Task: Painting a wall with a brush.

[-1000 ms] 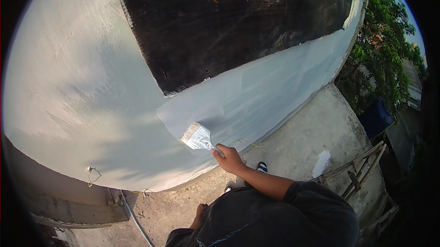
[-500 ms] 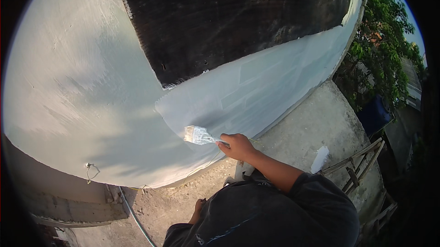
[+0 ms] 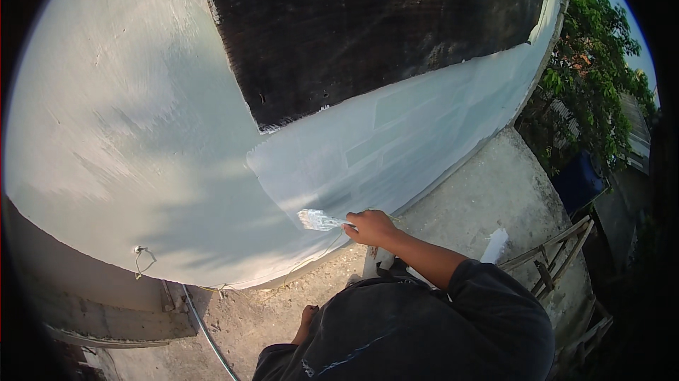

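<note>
My right hand (image 3: 372,228) is wrapped round the handle of a paintbrush (image 3: 320,220). White paint coats the brush, and its bristles point left against the lower part of a pale, freshly painted wall (image 3: 212,197). Brighter, wet-looking strokes lie on the wall above and to the right of the brush. A large dark panel (image 3: 368,34) covers the wall's upper middle. My left hand (image 3: 307,319) hangs low beside my dark shirt, its fingers curled; anything in it is hidden by my body.
A wooden ladder-like frame (image 3: 555,257) leans at the right by a concrete slab (image 3: 495,183) bearing a white paint patch (image 3: 494,246). A wire loop (image 3: 143,262) sticks out of the wall at lower left. A thin pipe (image 3: 209,335) crosses the ground. A blue barrel (image 3: 580,182) stands below trees.
My right hand has moved the paintbrush slightly right and down along the wall, and the brush now looks more edge-on. My left hand has stayed low by my side.
</note>
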Tool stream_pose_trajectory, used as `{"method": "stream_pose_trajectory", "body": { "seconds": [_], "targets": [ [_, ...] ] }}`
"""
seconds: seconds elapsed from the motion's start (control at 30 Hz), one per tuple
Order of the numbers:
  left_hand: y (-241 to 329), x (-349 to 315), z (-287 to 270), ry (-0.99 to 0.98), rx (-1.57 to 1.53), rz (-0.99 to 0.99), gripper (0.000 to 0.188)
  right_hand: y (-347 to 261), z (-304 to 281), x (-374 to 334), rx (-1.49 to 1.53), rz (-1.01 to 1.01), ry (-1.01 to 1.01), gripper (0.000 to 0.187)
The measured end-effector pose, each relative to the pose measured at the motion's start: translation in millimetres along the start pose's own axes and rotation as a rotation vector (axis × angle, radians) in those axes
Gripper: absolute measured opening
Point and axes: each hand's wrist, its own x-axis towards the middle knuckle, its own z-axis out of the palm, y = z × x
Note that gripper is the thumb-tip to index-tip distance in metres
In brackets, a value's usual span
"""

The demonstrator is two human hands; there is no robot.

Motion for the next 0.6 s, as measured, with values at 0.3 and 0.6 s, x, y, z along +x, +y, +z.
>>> {"method": "stream_pose_trajectory", "body": {
  "seconds": [0.3,0.6],
  "targets": [
    [-18.5,1.4,-9.3,-0.129,-0.404,-0.046,0.021,-3.4,-19.9,21.8,0.09,-0.035,0.245,0.026],
    [25.4,-1.9,-11.4,-0.017,0.08,0.056,0.035,19.1,6.3,3.9,-0.02,0.019,0.05,0.027]
  ]
}}
